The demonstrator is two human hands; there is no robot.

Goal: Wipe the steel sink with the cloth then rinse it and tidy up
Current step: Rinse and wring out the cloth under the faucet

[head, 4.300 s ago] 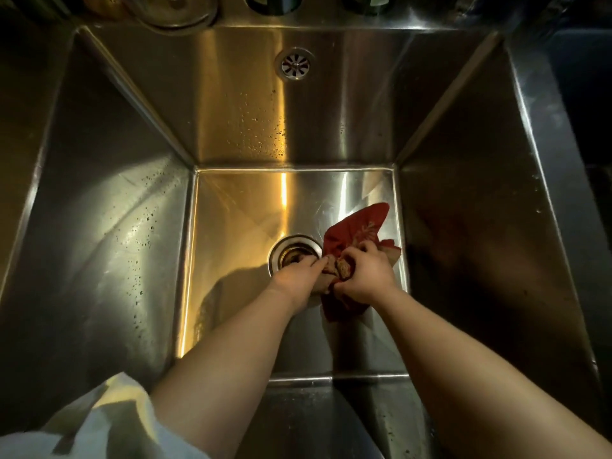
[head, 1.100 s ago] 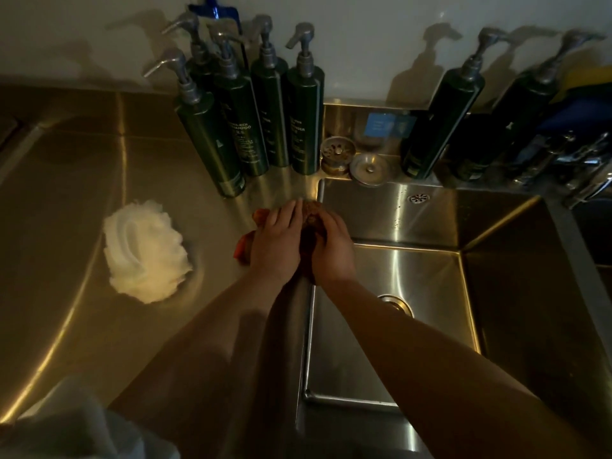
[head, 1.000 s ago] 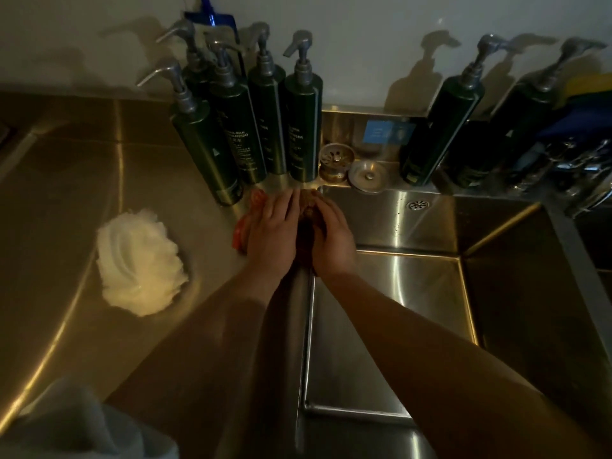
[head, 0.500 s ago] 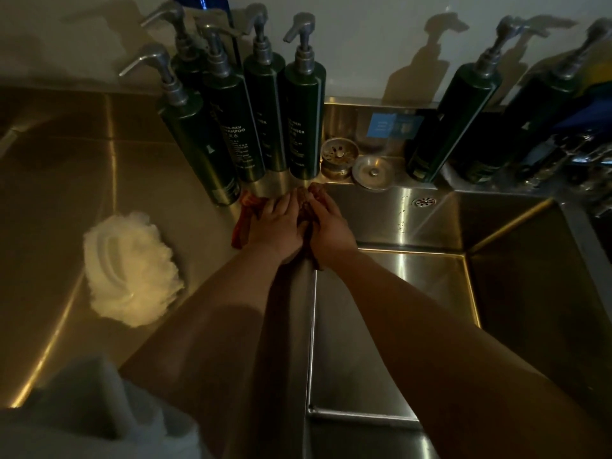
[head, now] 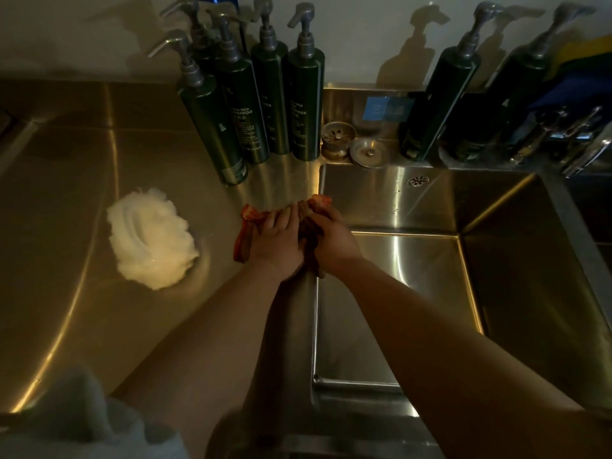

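Well out to the left of my left hand (head: 278,241) a white foamy mound (head: 150,238) sits on the steel counter (head: 66,180), and I can't tell whether it is a puff or loose lather; either way I'd count it as something left to clear. Beyond that hand, toward the wall, stand four dark green pump bottles (head: 231,107), none of them touching it. My left hand lies flat with its fingers together, pressing the red cloth (head: 246,226) onto the counter just at the sink's left rim; the cloth's edge shows to its left and at its fingertips. Right beside it, nearly touching, my right hand (head: 334,243) is curled over the darker bunched part of the same cloth where it drapes over the rim. Past the fingertips a strainer basket (head: 337,139) and a drain cover (head: 369,152) sit on the back ledge. To the right of my right hand the sink (head: 430,207) basin looks bright and free of suds, with only a few droplets on its back wall, so I judge the wiping of the bowl largely done. No water is running that I can see, and more bottles (head: 443,104) crowd the far right. Rinsing and tidying look still ahead.
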